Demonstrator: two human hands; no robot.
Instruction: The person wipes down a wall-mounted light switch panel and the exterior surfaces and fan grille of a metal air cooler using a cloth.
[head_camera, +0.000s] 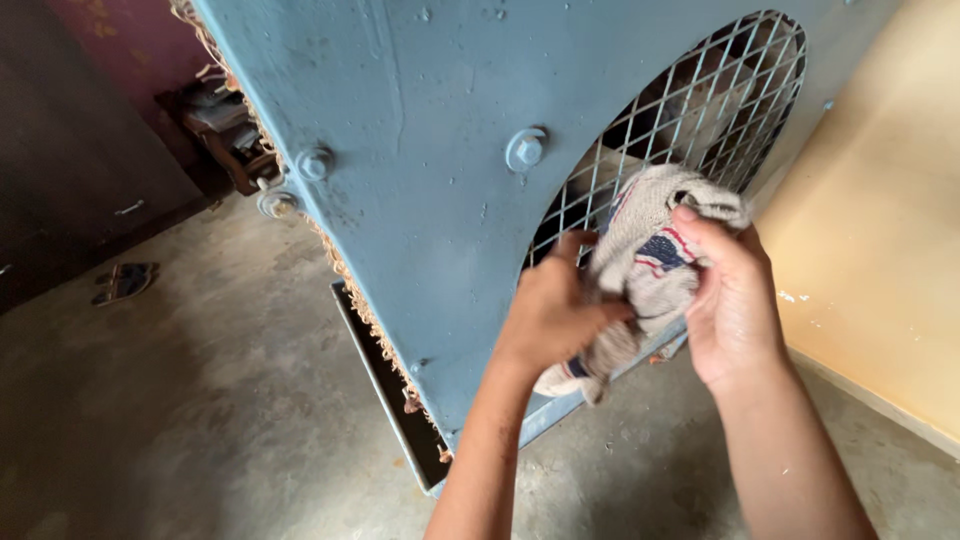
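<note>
Holding a grey striped rag (645, 270) against the wire mesh (690, 110) of a blue metal cooler (420, 150): left hand (550, 315) grip pinching it, right hand (730, 300) grip clamped on its top.

Head camera looks down, close to a blue metal cabinet (420, 180).

Both bare forearms reached up from below, close together. The left hand (552, 312) was curled into a tight grip, knuckles toward the camera. The right hand (728, 300) stood just beside it, palm inward, fingers clamped, thumb pressing on top.
</note>
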